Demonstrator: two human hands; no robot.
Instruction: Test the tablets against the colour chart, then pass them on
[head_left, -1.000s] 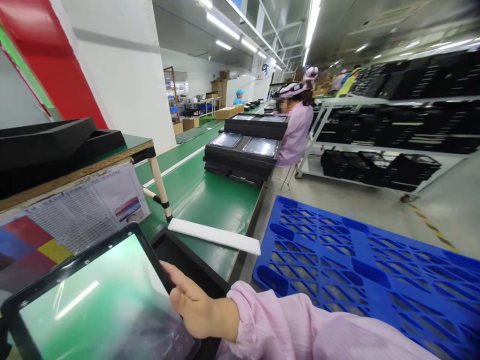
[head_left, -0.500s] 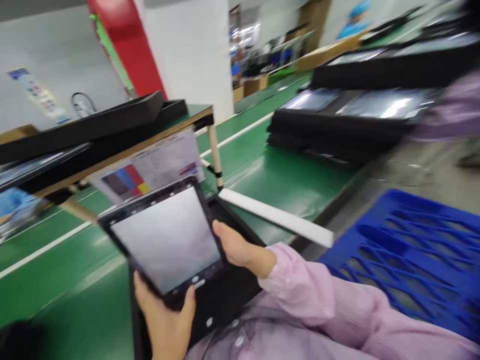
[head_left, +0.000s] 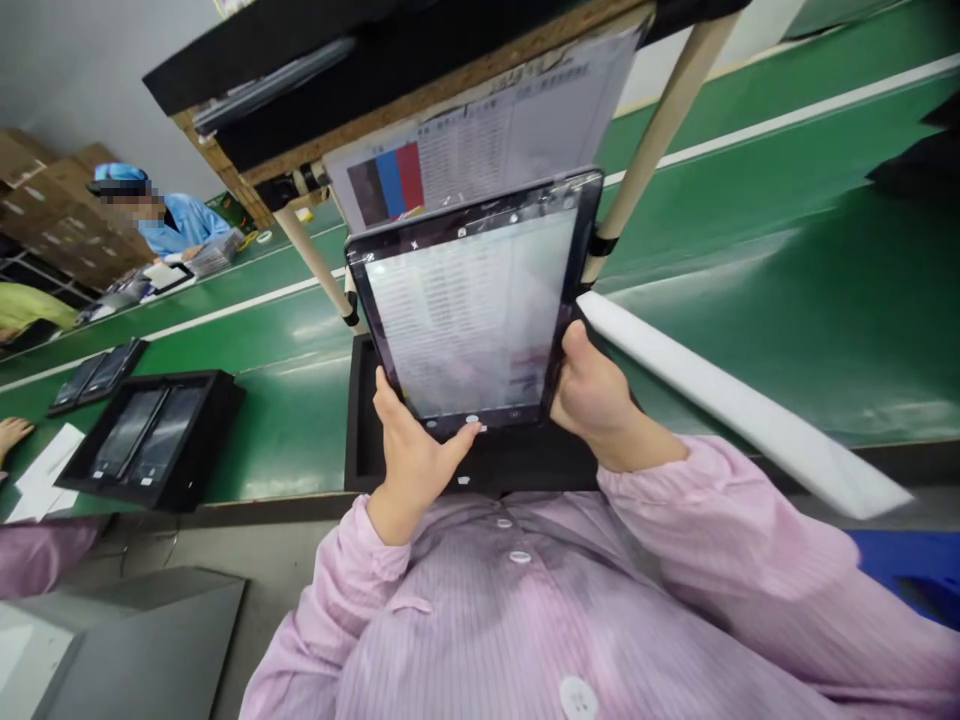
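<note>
**Tablet held up in both hands over the near-edge tray**

Bench (head_left: 787, 290): we see one green belt running left to right, with one raised shelf (head_left: 420, 95) on pale legs above it. One printed sheet (head_left: 495, 130) hangs off the shelf front, so it likely reads at eye level.

One white foam strip (head_left: 735, 400) lies slanted at the bench's near edge, right side.

Two black trays: one (head_left: 360, 420) at the near edge under our hands, one (head_left: 150, 440) further left holding two dark panels.

One tablet (head_left: 472, 300), off the bench, tilted up toward us, probably for checking the glass.

Left hand (head_left: 409, 460): grip pinching the tablet's bottom-left corner, thumb on the front bezel. Right hand (head_left: 592, 390): clasping the lower right edge.
</note>
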